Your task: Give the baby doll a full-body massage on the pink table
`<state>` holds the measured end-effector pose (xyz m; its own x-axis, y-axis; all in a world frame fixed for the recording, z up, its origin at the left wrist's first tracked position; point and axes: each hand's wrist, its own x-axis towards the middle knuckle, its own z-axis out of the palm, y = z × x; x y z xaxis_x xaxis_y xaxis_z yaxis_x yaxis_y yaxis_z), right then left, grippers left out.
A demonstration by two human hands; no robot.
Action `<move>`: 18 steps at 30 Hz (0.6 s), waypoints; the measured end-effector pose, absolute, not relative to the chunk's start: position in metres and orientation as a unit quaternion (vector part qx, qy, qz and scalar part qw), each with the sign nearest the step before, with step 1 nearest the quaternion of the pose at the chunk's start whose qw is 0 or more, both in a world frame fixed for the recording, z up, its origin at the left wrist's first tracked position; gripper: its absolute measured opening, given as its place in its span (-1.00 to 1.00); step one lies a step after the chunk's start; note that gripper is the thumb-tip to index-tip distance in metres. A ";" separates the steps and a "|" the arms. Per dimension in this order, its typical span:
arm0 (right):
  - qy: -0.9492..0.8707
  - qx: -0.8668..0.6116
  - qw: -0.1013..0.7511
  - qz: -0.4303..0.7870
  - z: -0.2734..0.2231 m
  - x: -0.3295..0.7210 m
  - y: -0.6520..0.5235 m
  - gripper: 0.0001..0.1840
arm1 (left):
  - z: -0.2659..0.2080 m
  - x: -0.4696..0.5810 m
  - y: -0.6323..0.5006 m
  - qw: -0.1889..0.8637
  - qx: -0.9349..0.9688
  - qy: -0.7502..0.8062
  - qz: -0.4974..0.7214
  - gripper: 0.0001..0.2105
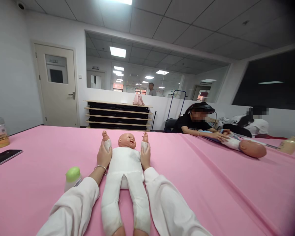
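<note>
Pink cloth-covered counter [186, 183] bears a tan-headed, white fabric-bodied baby doll [125, 160] face-up, long axis running away, head farthest, lying midway between left hand [104, 158] and right hand [146, 158], equally near, whose fingers [102, 148] enclose its raised forearms [108, 144].

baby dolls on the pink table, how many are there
2: one white cloth-bodied, plastic-headed doll in front, held by the left hand and right hand; another white-bodied, plastic-headed doll at the right, touched by a co-worker's hand.
</note>
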<state>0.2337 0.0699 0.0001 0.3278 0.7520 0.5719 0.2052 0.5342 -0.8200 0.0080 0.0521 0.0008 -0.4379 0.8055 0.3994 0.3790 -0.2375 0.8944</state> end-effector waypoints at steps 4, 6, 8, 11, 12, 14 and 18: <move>-0.549 -0.454 0.679 0.176 -0.001 0.240 0.044 -0.19 | 0.001 0.009 0.030 0.143 0.515 0.582 0.613 -0.33; -0.557 -0.448 0.668 0.205 -0.001 0.248 0.027 -0.11 | -0.001 0.008 0.020 0.139 0.513 0.570 0.627 -0.38; -0.563 -0.441 0.662 0.225 0.001 0.257 0.008 -0.10 | -0.003 0.005 0.011 0.159 0.510 0.558 0.635 -0.47; -0.608 -0.468 0.606 0.207 0.005 0.268 -0.015 -0.34 | -0.003 -0.003 -0.006 0.218 0.500 0.533 0.647 -0.59; -0.622 -0.502 0.569 0.194 0.006 0.269 -0.022 -0.56 | -0.002 -0.005 -0.012 0.236 0.500 0.520 0.651 -0.62; -0.622 -0.573 0.501 0.185 0.010 0.268 -0.030 -0.77 | 0.001 -0.011 -0.026 0.279 0.517 0.496 0.640 -0.69; -0.551 -0.586 0.518 0.291 0.014 0.259 -0.035 -0.71 | 0.007 -0.021 -0.047 0.353 0.575 0.481 0.560 -0.76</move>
